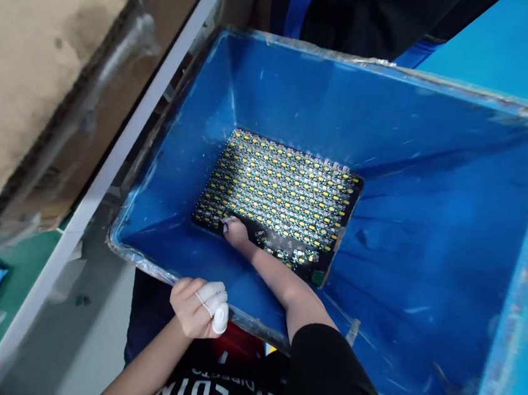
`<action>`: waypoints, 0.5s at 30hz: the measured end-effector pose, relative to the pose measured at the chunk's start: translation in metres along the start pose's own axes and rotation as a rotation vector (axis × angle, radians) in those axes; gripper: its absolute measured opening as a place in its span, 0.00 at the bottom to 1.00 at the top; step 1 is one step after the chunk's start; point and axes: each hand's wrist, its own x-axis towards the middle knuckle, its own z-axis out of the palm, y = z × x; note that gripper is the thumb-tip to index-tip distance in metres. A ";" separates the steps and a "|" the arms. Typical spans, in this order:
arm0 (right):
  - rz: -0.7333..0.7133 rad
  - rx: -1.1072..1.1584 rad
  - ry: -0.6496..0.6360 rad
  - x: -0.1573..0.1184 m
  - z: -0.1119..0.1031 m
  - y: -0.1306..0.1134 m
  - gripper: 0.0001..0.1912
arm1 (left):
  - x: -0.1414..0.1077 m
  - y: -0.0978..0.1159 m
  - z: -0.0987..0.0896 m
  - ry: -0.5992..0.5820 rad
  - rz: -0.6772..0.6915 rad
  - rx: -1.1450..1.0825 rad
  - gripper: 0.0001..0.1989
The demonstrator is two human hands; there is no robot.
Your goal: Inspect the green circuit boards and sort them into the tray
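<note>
My right hand [236,231] reaches down into a deep blue bin [439,147]. Its fingers are pinched at a small circuit board near the lower left end of the rows. Many small circuit boards [279,183] with yellow parts lie in close, even rows on a black sheet [344,221] at the bottom. A loose cluster of boards [293,255] lies below the rows, right of my hand. My left hand [198,307] is closed in a fist at the bin's near rim, white covers on its thumb and a finger; whatever is inside the fist is hidden.
Tape-like wrapping covers the bin's rim [382,63]. A cardboard box [49,43] is close at upper left, beside a pale metal bar [100,180]. A green surface [24,279] shows at lower left. Dark and blue material [358,19] lies beyond the bin, with blue floor [519,54] at right.
</note>
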 end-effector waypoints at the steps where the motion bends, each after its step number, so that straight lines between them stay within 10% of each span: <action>1: -0.022 -0.006 0.001 -0.003 0.001 0.001 0.18 | 0.000 0.000 0.000 0.003 0.003 -0.001 0.12; 15: -0.181 -0.147 0.017 -0.007 0.001 0.008 0.19 | -0.003 -0.002 0.001 0.014 0.017 0.003 0.11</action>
